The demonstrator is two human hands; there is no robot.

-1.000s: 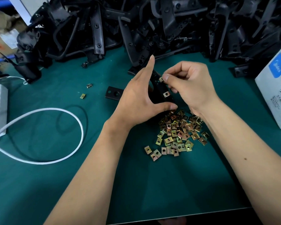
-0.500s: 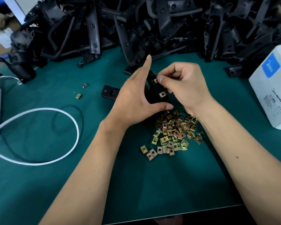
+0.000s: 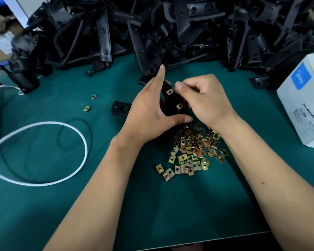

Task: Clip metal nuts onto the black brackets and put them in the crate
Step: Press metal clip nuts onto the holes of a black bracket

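Task looks early/mid, judging by stock: one black bracket (image 3: 172, 103) in work, held above the counter (image 3: 62, 205) between both hands, w/ two metal nuts seated on it, upper nut (image 3: 169, 91) & lower nut (image 3: 180, 105). Left hand (image 3: 149, 113) cradles it, thumb hooked under the near end, index finger sticking straight up, other fingers hidden behind the part but apparently wrapped round it. Right hand (image 3: 205, 100) has fingers clenched in a pinch at the bracket's right edge, thumb tip just beside the upper nut; can't tell if a further nut is in the pinch. Left to do: big pile of brackets (image 3: 170, 29) along the back, plus a loose heap of nuts (image 3: 192, 149) just below the hands. No crate in view, so nothing shows as binned. Bracket itself: matte black, moulded, mostly covered by the hands; nuts are small square brass/yellowish clips w/ a center hole.
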